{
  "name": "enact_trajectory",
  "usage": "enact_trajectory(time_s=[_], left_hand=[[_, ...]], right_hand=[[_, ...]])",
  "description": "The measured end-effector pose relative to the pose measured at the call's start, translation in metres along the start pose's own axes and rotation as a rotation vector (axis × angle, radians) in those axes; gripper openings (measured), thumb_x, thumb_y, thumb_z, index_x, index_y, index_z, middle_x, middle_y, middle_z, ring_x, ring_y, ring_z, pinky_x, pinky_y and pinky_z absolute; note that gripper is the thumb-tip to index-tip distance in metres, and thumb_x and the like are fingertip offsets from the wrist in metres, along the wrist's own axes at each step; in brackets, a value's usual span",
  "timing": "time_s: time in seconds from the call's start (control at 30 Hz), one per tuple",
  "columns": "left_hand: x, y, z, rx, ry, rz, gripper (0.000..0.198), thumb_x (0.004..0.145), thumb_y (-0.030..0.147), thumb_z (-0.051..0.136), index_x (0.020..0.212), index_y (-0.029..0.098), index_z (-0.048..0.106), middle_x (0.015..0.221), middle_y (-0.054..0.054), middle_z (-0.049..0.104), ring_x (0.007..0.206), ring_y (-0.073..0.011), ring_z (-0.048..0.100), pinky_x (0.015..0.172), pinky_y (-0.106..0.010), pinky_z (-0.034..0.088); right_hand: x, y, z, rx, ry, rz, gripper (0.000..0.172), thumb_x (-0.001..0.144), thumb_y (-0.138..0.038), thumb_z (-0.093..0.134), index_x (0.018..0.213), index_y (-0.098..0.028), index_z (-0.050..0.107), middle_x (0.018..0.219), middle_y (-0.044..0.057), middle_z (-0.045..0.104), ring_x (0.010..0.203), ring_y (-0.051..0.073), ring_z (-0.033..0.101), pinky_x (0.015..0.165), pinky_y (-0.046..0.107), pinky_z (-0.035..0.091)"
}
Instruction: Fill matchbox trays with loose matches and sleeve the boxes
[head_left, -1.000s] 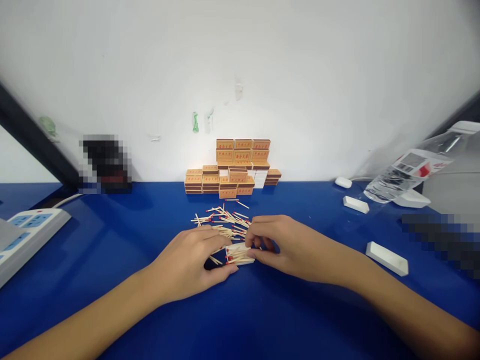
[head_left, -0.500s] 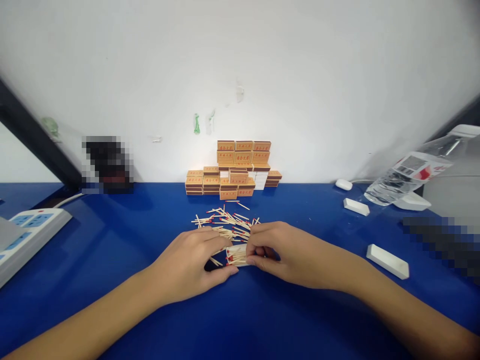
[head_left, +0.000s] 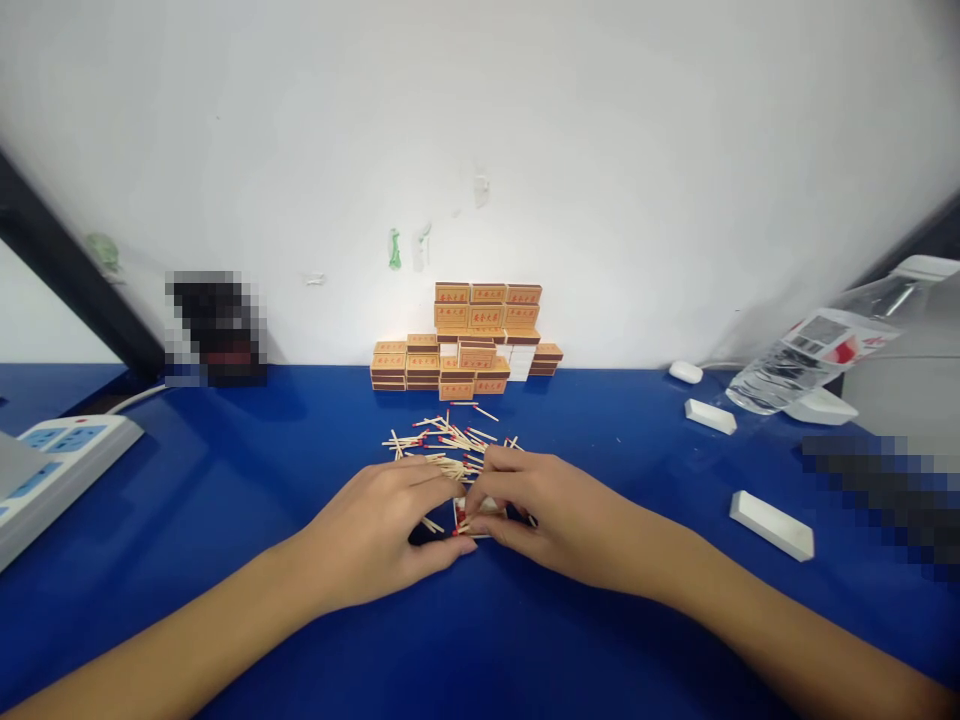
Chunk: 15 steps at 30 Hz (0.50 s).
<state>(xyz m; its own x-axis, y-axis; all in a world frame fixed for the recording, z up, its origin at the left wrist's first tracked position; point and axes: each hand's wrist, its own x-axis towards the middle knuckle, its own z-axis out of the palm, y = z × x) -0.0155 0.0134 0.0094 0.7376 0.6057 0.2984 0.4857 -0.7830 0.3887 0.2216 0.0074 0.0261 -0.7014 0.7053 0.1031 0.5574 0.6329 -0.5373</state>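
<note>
A small white matchbox tray (head_left: 501, 508) with red-headed matches in it lies on the blue table. My left hand (head_left: 379, 520) curves around its left end, index finger at the far side and thumb at the near side. Over the tray, my right hand (head_left: 529, 505) has its thumb and fingers pinched on matches (head_left: 463, 526) inside it, and covers much of the tray. Just beyond both hands, loose matches (head_left: 450, 438) lie scattered in a pile. A few more stick out beneath my left hand.
Stacked matchboxes (head_left: 487, 318) stand against the white wall. A power strip (head_left: 82, 470) lies at the left. On the right are a tilted plastic water bottle (head_left: 817, 340), two white blocks (head_left: 772, 525) and a small white rounded case (head_left: 685, 372). Two areas are pixelated.
My right hand has moved left from the tray's right end to over its middle, its fingers now down among the matches. My left hand stays at the left end.
</note>
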Motion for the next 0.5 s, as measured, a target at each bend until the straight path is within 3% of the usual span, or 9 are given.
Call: enact_trajectory(time_s=[0.27,0.5], left_hand=[[-0.0011,0.0003,0.0004,0.024,-0.008,-0.004,0.016,0.096,0.035,0.070,0.104,0.022,0.069,0.097,-0.002,0.074,0.088,-0.0217,0.069,0.076,-0.035,0.053],[-0.0016,0.0005,0.0011,0.033,-0.023,-0.002,0.014,0.097,0.034,0.068,0.097,0.020,0.067,0.091,-0.002,0.072,0.086,-0.0221,0.068,0.075,-0.036,0.053]], right_hand=[[-0.0006,0.0002,-0.0048,-0.058,-0.030,0.035,0.008,0.099,-0.019,0.066,0.095,-0.018,0.072,0.101,0.004,0.066,0.084,0.015,0.061,0.072,0.028,0.046],[0.0013,0.0031,0.0027,0.036,-0.022,-0.054,0.007,0.100,-0.018,0.066,0.100,-0.020,0.073,0.104,0.003,0.066,0.089,0.015,0.063,0.079,0.028,0.049]])
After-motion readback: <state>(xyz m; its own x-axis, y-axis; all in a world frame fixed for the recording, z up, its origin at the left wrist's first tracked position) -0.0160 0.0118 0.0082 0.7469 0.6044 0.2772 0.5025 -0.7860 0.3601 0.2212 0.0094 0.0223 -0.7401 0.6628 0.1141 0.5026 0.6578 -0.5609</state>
